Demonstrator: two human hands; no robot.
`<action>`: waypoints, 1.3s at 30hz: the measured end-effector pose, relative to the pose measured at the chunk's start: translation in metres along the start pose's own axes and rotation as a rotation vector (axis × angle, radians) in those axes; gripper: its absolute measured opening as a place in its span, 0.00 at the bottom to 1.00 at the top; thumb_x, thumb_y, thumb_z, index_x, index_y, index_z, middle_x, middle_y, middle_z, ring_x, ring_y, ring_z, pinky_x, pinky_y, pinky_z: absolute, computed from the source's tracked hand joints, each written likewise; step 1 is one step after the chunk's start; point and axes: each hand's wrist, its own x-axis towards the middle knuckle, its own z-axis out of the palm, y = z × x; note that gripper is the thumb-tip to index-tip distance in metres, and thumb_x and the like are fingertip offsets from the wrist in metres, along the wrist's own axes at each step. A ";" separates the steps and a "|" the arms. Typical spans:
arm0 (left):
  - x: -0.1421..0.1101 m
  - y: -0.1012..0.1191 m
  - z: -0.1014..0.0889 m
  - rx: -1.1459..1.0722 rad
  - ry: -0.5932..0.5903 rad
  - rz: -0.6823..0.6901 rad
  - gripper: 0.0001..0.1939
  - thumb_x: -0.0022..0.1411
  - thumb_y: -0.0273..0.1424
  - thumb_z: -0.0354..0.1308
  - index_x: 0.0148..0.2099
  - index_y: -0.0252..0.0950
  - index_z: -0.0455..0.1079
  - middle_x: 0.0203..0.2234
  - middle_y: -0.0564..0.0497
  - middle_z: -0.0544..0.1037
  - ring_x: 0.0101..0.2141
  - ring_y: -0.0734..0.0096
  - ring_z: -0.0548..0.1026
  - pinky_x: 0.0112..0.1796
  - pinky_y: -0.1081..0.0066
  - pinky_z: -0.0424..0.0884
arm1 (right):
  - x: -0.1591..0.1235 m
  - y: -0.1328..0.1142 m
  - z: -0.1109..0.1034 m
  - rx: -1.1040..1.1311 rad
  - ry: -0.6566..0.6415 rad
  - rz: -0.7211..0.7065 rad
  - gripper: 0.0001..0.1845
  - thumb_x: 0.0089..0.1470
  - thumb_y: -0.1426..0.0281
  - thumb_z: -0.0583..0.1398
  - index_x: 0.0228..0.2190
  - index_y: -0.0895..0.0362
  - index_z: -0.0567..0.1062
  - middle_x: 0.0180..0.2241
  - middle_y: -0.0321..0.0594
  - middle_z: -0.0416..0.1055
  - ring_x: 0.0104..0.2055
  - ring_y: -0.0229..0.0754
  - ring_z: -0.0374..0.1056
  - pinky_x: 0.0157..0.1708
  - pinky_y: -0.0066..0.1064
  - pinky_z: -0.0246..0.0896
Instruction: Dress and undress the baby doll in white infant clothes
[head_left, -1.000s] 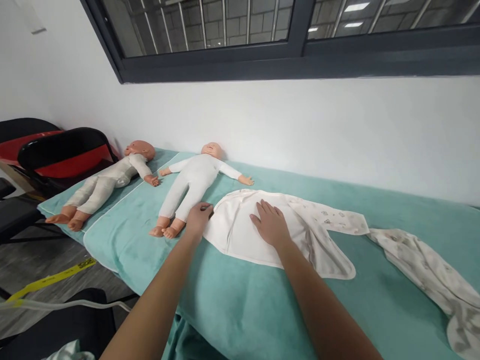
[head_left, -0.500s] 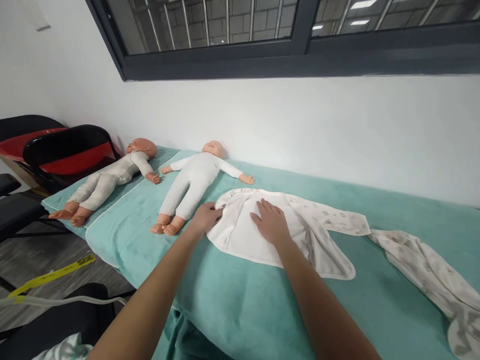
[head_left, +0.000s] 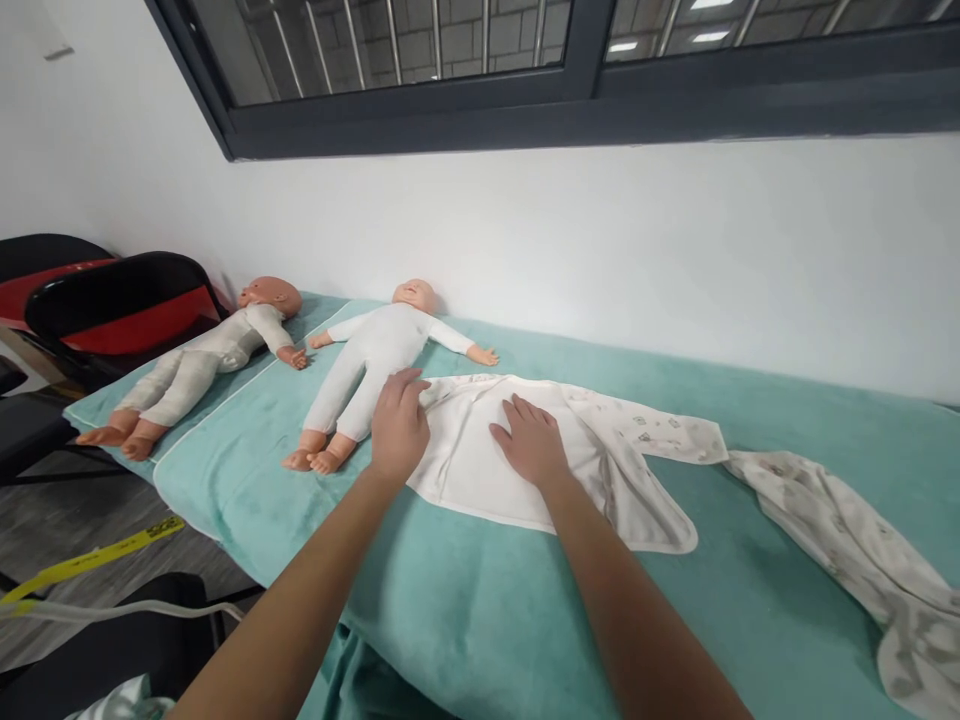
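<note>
A white baby top (head_left: 480, 470) lies spread on the green cloth, its patterned sleeve stretched out to the right. My right hand (head_left: 531, 440) rests flat on the middle of the top, fingers extended. At the top's left edge is my left hand (head_left: 400, 422), back upward and fingers stretched forward; its fingertips lie beside or on the edge, and I see nothing held in it. Just beyond that hand a baby doll (head_left: 390, 335) in a white bodysuit lies on its back, arms spread.
A second doll (head_left: 217, 345) lies farther left. Patterned baby trousers or a similar garment (head_left: 840, 520) stretch along the right. The green cloth (head_left: 465, 600) covers the table against the wall. Black and red chairs (head_left: 135, 310) and yellow tape (head_left: 90, 562) are at the left.
My left hand has let go of the top's left edge and straightened its fingers, moving slightly forward. My right hand stays on the fabric. The view has shifted a little.
</note>
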 end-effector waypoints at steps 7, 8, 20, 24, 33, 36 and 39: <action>0.015 0.009 0.025 0.077 -0.417 -0.010 0.18 0.69 0.30 0.42 0.51 0.34 0.71 0.51 0.42 0.77 0.57 0.59 0.69 0.58 0.59 0.65 | 0.001 0.000 0.001 -0.023 -0.012 0.015 0.29 0.65 0.57 0.47 0.61 0.58 0.63 0.67 0.46 0.54 0.67 0.48 0.52 0.62 0.43 0.45; 0.013 0.010 0.030 0.099 -0.470 0.006 0.19 0.69 0.31 0.42 0.52 0.33 0.71 0.53 0.41 0.75 0.59 0.58 0.68 0.59 0.58 0.63 | 0.001 0.000 0.000 -0.025 -0.010 0.016 0.29 0.65 0.57 0.47 0.61 0.58 0.63 0.67 0.46 0.55 0.67 0.48 0.52 0.62 0.43 0.45; -0.005 -0.006 0.036 0.271 -0.368 -0.190 0.21 0.69 0.37 0.42 0.54 0.35 0.70 0.58 0.42 0.71 0.60 0.51 0.64 0.60 0.51 0.56 | 0.001 -0.001 -0.001 -0.021 -0.023 0.029 0.29 0.65 0.57 0.47 0.61 0.57 0.64 0.67 0.45 0.55 0.67 0.47 0.52 0.62 0.42 0.45; -0.009 -0.001 0.029 0.367 -0.313 -0.187 0.17 0.68 0.34 0.44 0.46 0.33 0.73 0.44 0.39 0.77 0.49 0.51 0.70 0.52 0.54 0.63 | 0.001 -0.001 -0.003 -0.027 -0.030 0.026 0.29 0.65 0.57 0.47 0.61 0.58 0.64 0.66 0.46 0.55 0.67 0.47 0.52 0.62 0.42 0.46; -0.015 0.011 0.021 0.465 -0.248 -0.253 0.14 0.66 0.31 0.46 0.44 0.35 0.73 0.45 0.40 0.75 0.48 0.47 0.69 0.45 0.52 0.64 | 0.000 -0.001 -0.003 -0.009 -0.019 0.024 0.28 0.65 0.58 0.47 0.60 0.58 0.65 0.66 0.46 0.56 0.67 0.47 0.52 0.62 0.42 0.46; -0.021 0.009 0.015 0.413 -0.205 -0.348 0.15 0.66 0.32 0.47 0.46 0.35 0.73 0.45 0.41 0.75 0.47 0.49 0.70 0.44 0.54 0.66 | -0.001 -0.001 -0.005 0.006 -0.020 0.020 0.28 0.65 0.58 0.47 0.60 0.58 0.65 0.66 0.45 0.56 0.67 0.47 0.53 0.62 0.42 0.46; -0.032 0.006 0.008 0.341 -0.136 -0.491 0.17 0.65 0.31 0.48 0.52 0.33 0.71 0.45 0.39 0.76 0.47 0.51 0.72 0.46 0.57 0.67 | -0.001 -0.001 -0.006 0.009 -0.023 0.017 0.28 0.65 0.59 0.47 0.60 0.58 0.65 0.66 0.46 0.56 0.67 0.47 0.53 0.62 0.42 0.46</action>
